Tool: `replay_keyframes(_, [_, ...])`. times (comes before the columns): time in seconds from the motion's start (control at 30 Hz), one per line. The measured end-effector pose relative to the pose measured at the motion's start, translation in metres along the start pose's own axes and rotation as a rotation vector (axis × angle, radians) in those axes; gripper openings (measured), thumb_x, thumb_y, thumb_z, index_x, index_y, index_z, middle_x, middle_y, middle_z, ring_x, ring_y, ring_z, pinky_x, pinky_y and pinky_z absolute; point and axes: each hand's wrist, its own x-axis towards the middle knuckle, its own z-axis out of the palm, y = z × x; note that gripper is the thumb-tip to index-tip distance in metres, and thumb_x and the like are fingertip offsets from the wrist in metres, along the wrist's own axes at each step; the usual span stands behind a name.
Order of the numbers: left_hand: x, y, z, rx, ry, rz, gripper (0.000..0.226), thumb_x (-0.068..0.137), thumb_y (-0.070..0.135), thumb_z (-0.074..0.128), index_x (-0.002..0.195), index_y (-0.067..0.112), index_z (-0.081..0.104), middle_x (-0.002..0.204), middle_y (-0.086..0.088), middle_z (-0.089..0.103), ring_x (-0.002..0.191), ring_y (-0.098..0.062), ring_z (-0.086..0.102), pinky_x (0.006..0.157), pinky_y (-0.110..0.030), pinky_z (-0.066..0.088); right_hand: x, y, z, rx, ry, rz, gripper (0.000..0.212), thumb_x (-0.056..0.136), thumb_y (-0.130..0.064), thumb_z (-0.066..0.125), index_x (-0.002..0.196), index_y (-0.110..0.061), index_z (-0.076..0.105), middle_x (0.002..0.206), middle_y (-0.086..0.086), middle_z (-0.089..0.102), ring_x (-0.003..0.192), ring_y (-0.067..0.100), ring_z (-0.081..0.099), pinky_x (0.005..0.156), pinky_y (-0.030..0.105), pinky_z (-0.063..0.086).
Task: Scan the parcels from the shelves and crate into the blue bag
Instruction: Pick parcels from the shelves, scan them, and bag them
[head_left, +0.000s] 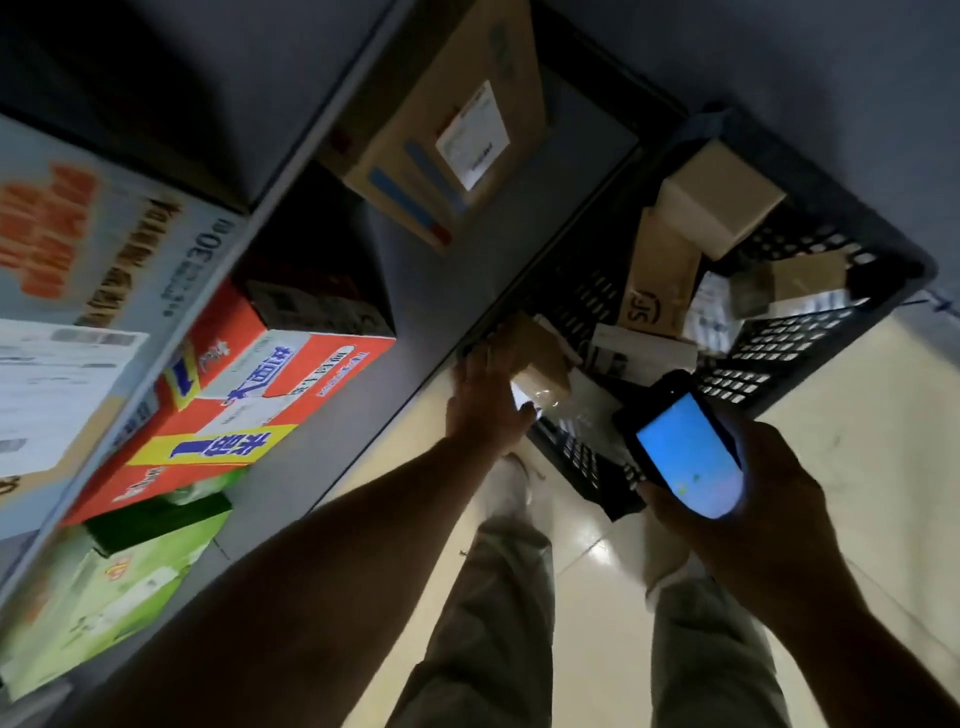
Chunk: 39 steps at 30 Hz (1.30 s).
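A dark perforated crate (769, 343) stands on the floor, holding several parcels, among them a white box (722, 200) and a brown SF envelope (657, 283). My left hand (485, 397) reaches over the crate's near corner and grips a small brown taped parcel (543, 358). My right hand (769, 499) holds a handheld scanner (685, 452) with a lit blue screen, just in front of the crate. No blue bag shows in this view.
Grey shelves fill the left side, carrying a large cardboard box (447, 119) with a white label, a red and white carton (234, 395), a green box (98, 587) and a big printed carton (88, 244). Pale glossy floor (857, 467) lies right of the crate. My legs are below.
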Motion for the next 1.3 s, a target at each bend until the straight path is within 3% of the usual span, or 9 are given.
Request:
replay_keyframes(0.1, [0.019, 0.001, 0.015, 0.417, -0.067, 0.522, 0.089, 0.074, 0.031, 0.083, 0.148, 0.036, 0.034, 0.164, -0.011, 0.023, 0.153, -0.044, 0.011, 0.111, -0.065, 0.037, 0.005, 0.019, 0.005, -0.046, -0.002, 0.037, 0.09, 0.06, -0.033, 0.091, 0.136, -0.009, 0.049, 0.107, -0.006, 0.05, 0.097, 0.014, 0.049, 0.077, 0.027, 0.04])
replay_keyframes(0.17, [0.03, 0.004, 0.023, 0.574, -0.078, 0.661, 0.08, 0.072, 0.033, 0.083, 0.143, 0.034, 0.045, 0.162, -0.013, 0.026, 0.153, -0.048, 0.004, 0.112, -0.073, 0.026, 0.006, 0.031, 0.005, -0.078, -0.012, 0.074, 0.09, 0.06, -0.035, 0.091, 0.136, -0.01, 0.049, 0.105, -0.002, 0.053, 0.094, 0.017, 0.051, 0.076, 0.032, 0.042])
replay_keyframes(0.33, [0.036, 0.04, 0.036, 0.738, -0.132, 0.358, 0.096, 0.072, 0.063, 0.077, 0.148, 0.019, 0.038, 0.154, -0.023, 0.031, 0.145, -0.05, 0.021, 0.107, -0.067, 0.036, 0.005, 0.05, 0.007, -0.087, -0.023, 0.159, 0.09, 0.061, -0.038, 0.09, 0.136, -0.01, 0.049, 0.108, 0.007, 0.06, 0.095, 0.023, 0.058, 0.076, 0.037, 0.053])
replay_keyframes(0.43, [0.038, 0.064, 0.034, 0.65, -0.133, 0.218, 0.081, 0.08, 0.054, 0.076, 0.144, 0.017, 0.042, 0.148, -0.02, 0.039, 0.139, -0.042, 0.032, 0.103, -0.06, 0.043, 0.001, 0.052, 0.009, -0.057, -0.022, 0.165, 0.088, 0.063, -0.038, 0.089, 0.137, -0.013, 0.049, 0.112, 0.006, 0.061, 0.097, 0.021, 0.058, 0.078, 0.032, 0.051])
replay_keyframes(0.7, [0.046, 0.05, 0.002, 0.528, -0.158, 0.222, 0.059, 0.077, 0.054, 0.065, 0.126, 0.025, 0.052, 0.135, -0.009, 0.052, 0.127, -0.035, 0.044, 0.09, -0.056, 0.049, -0.008, 0.051, 0.002, -0.067, -0.044, 0.138, 0.085, 0.062, -0.037, 0.091, 0.134, -0.015, 0.051, 0.112, 0.002, 0.059, 0.096, 0.017, 0.055, 0.076, 0.022, 0.043])
replay_keyframes(0.8, [0.037, 0.052, -0.026, 0.264, -0.095, 0.132, 0.043, 0.085, 0.053, 0.053, 0.117, 0.026, 0.062, 0.121, -0.004, 0.062, 0.114, -0.03, 0.055, 0.092, -0.049, 0.053, -0.008, 0.048, -0.002, -0.067, -0.035, 0.133, 0.087, 0.063, -0.041, 0.089, 0.136, -0.015, 0.049, 0.113, 0.001, 0.058, 0.098, 0.017, 0.056, 0.078, 0.029, 0.051])
replay_keyframes(0.97, [0.019, 0.076, -0.098, -0.605, -0.199, -0.382, 0.033, 0.099, 0.038, 0.05, 0.105, 0.01, 0.068, 0.113, -0.019, 0.071, 0.105, -0.037, 0.068, 0.092, -0.05, 0.058, -0.015, 0.033, -0.011, -0.157, -0.055, 0.042, 0.09, 0.063, -0.055, 0.083, 0.135, -0.021, 0.041, 0.114, -0.001, 0.057, 0.096, 0.015, 0.058, 0.075, 0.041, 0.06])
replay_keyframes(1.07, [-0.009, 0.097, -0.147, -0.975, -0.304, -0.586, 0.027, 0.101, 0.036, 0.051, 0.097, 0.015, 0.067, 0.098, -0.016, 0.07, 0.088, -0.031, 0.067, 0.074, -0.043, 0.06, -0.021, 0.013, -0.03, -0.193, -0.074, 0.031, 0.09, 0.062, -0.058, 0.082, 0.135, -0.024, 0.041, 0.113, -0.004, 0.057, 0.095, 0.01, 0.054, 0.077, 0.033, 0.058])
replay_keyframes(1.3, [-0.074, 0.14, -0.234, -1.185, -0.239, -0.588, 0.023, 0.102, 0.046, 0.053, 0.098, 0.024, 0.062, 0.094, -0.006, 0.067, 0.085, -0.024, 0.064, 0.065, -0.042, 0.059, -0.045, -0.052, -0.114, -0.29, -0.017, -0.047, 0.093, 0.054, -0.052, 0.088, 0.129, -0.015, 0.049, 0.107, 0.002, 0.063, 0.089, 0.018, 0.06, 0.071, 0.033, 0.056])
